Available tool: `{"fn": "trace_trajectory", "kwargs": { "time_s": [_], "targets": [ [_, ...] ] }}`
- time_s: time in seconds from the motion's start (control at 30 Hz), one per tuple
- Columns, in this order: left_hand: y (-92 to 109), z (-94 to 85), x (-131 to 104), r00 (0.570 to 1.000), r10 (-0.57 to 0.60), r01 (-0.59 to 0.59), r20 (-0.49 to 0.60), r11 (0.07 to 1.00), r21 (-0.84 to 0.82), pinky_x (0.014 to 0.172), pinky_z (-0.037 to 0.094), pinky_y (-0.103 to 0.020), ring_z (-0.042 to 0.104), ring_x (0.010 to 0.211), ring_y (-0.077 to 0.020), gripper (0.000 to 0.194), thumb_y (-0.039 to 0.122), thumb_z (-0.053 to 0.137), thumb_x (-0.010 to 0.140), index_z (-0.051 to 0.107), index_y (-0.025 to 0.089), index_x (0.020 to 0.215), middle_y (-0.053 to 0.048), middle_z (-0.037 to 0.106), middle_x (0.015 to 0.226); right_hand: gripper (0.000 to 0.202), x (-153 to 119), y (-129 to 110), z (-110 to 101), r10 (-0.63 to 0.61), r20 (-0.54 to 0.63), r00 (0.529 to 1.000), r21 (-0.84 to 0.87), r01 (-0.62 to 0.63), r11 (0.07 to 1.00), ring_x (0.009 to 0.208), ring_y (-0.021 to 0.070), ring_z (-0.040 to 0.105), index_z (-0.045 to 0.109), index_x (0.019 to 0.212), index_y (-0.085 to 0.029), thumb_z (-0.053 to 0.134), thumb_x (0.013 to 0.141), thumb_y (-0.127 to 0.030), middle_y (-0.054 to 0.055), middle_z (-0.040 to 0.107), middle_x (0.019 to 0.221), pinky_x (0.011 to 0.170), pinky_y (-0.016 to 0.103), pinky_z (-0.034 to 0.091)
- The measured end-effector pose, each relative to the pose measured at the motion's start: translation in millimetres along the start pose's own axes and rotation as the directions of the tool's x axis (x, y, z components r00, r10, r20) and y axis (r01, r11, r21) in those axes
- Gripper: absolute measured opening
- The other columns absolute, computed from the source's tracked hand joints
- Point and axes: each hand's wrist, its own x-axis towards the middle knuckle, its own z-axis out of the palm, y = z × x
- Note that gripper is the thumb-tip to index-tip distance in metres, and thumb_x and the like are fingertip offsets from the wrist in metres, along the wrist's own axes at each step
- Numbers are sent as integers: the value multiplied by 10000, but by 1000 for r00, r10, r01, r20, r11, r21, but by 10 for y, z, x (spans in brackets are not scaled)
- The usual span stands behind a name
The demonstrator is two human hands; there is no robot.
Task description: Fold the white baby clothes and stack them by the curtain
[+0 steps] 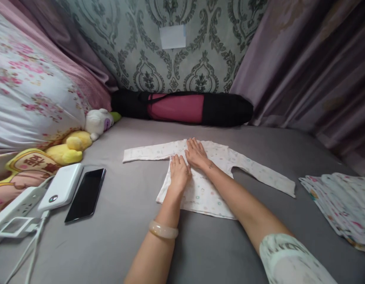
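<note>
The small printed shirt [203,197] lies spread on the grey bed [120,236], short of the far edge, its sleeves out sideways, apparently so the cloth sits flat. Left hand [180,172] and right hand [197,154] rest palm down on it, fingers extended, grasping nothing, seemingly to press it smooth. A black-and-pink bag [176,108] lines the far edge against the patterned wall [135,35]; a phone [85,195] lies toward the left edge, folded cloths [342,207] toward the right, a mauve curtain [285,75] beyond
</note>
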Motion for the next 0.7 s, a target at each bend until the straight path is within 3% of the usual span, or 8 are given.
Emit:
{"fn": "trace_trajectory", "kwargs": {
  "time_s": [0.17, 0.37, 0.47, 0.57, 0.7],
  "targets": [
    [-34, 33, -8, 1000, 4, -4, 23, 1000, 2, 1116, 259, -573, 241, 1415, -419, 613, 358, 469, 868, 365, 34, 1378, -285, 350, 1486, 586, 134, 69, 65, 75, 9, 997, 26, -75, 997, 1467, 247, 155, 296, 1493, -97, 212, 981, -371, 122, 238, 1580, 1184, 464, 86],
    [22, -89, -7, 995, -26, 21, 92, 998, 52, 1111, 263, -565, 237, 1417, -420, 546, 356, 469, 883, 405, 43, 1326, -286, 323, 1496, 590, 45, 157, -89, 53, 17, 998, 149, -55, 987, 1473, 226, 132, 268, 1504, -85, 268, 970, -337, 113, 209, 1592, 1192, 392, 115],
    [57, -105, 5, 994, 12, -19, 113, 998, 61, 1111, 271, -553, 269, 1408, -401, 470, 272, 455, 880, 431, 54, 1296, -276, 357, 1472, 593, -199, 272, -162, 72, 27, 997, 167, -76, 983, 1480, 223, 91, 241, 1516, -97, 255, 975, -338, 102, 168, 1603, 1193, 388, 108],
    [100, -56, 9, 983, 135, -141, 123, 989, 40, 1121, 278, -514, 281, 1412, -352, 450, 184, 405, 875, 422, 92, 1315, -220, 387, 1465, 597, -551, 372, -172, 97, 60, 993, 114, -103, 988, 1481, 243, 79, 241, 1515, -88, 246, 984, -361, 124, 146, 1604, 1192, 430, 78],
    [148, 21, -7, 957, 219, -229, 188, 973, 31, 1136, 264, -502, 245, 1434, -314, 451, 118, 377, 858, 444, 126, 1303, -171, 385, 1481, 592, -1026, 316, -154, 43, 81, 996, 53, -48, 997, 1478, 241, 105, 276, 1508, -105, 239, 993, -394, 126, 179, 1596, 1193, 445, 24]
  ]
}}
